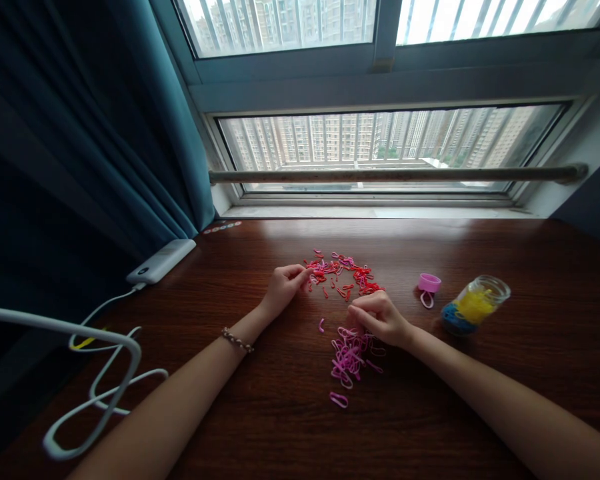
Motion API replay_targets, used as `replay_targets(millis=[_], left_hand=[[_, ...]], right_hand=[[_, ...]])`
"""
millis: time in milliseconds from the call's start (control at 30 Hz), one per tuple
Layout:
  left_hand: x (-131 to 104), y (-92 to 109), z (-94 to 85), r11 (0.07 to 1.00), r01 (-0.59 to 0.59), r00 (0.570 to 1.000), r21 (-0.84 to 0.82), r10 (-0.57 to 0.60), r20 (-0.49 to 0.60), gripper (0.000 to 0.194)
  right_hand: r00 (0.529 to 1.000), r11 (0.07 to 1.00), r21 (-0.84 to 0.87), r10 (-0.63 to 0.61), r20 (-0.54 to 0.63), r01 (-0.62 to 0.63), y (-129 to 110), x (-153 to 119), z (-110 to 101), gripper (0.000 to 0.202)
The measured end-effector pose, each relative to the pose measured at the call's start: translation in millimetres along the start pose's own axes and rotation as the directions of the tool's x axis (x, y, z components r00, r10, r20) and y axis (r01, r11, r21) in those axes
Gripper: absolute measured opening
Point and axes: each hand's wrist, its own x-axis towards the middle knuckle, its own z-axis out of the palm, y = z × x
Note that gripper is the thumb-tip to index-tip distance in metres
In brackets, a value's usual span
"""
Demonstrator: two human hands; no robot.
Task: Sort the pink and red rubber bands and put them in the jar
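My left hand (pixel 286 288) is closed in a pinch at the left edge of a scattered pile of small red and pink loop-shaped pieces (pixel 367 279). Pink shows at its fingertips, but whether a piece is held is unclear. Curled fingers bring my right hand (pixel 380 319) just above a second heap of purple-pink loops (pixel 349 357); anything in its grip is hidden. A single curved pink piece (pixel 321 325) lies between the hands. One more loop (pixel 339 400) rests apart, nearer me.
Right of the hands are a pink cap with a loop (pixel 429 283) and a tilted clear jar (pixel 475 305) holding yellow and blue pieces. A white power bank (pixel 163 260) and looping white cable (pixel 130 360) lie left. Beyond the table (pixel 260 413) are a window rail (pixel 395 175) and blue curtain (pixel 105 120).
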Motion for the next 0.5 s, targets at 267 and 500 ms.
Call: replay_targets(millis=[267, 500], left_hand=[[-2, 3, 2.7, 0.969, 0.108, 0.979, -0.222, -0.065, 0.193, 0.025], [-17, 20, 17.3, 0.973, 0.128, 0.718, -0.191, 0.042, 0.695, 0.022]], right_hand=[[0.882, 0.993, 0.041, 0.120, -0.455, -0.114, 16, 7, -8, 0.044], [0.744, 0.915, -0.211, 0.127, -0.656, -0.343, 35, 10, -20, 0.028]])
